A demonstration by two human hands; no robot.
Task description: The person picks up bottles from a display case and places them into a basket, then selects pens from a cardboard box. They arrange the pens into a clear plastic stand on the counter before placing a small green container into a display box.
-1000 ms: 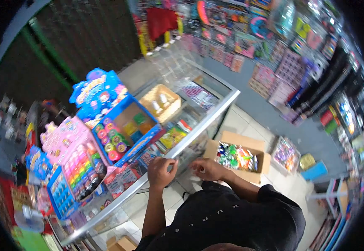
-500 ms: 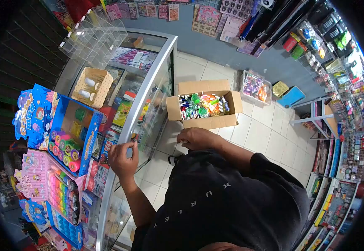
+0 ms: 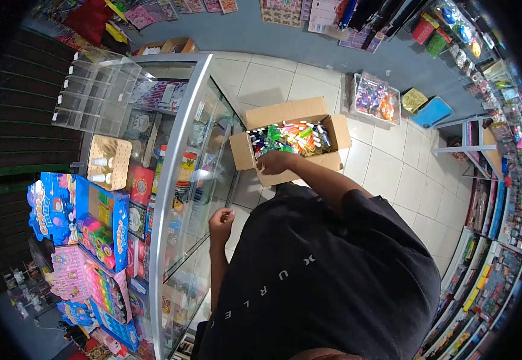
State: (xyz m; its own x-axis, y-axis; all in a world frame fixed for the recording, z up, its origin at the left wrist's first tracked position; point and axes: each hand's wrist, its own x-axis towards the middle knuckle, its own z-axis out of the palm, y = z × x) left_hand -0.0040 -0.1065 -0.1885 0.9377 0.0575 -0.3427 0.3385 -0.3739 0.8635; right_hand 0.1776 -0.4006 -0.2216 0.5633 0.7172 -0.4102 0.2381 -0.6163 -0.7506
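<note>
Tiled shop floor (image 3: 387, 174) — right hand (image 3: 276, 162) seemingly in box (image 3: 327, 162)

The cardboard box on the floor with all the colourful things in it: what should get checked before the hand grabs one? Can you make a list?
1. Cardboard box flaps open: ok.
2. Colourful items inside, visible: ok.
3. Right hand at the box's near edge: ok.
4. Right hand's fingers free of anything: cannot tell.
5. Left hand beside the glass counter, clear of the box: ok.
6. Left hand's fingers holding something small: cannot tell.
</note>
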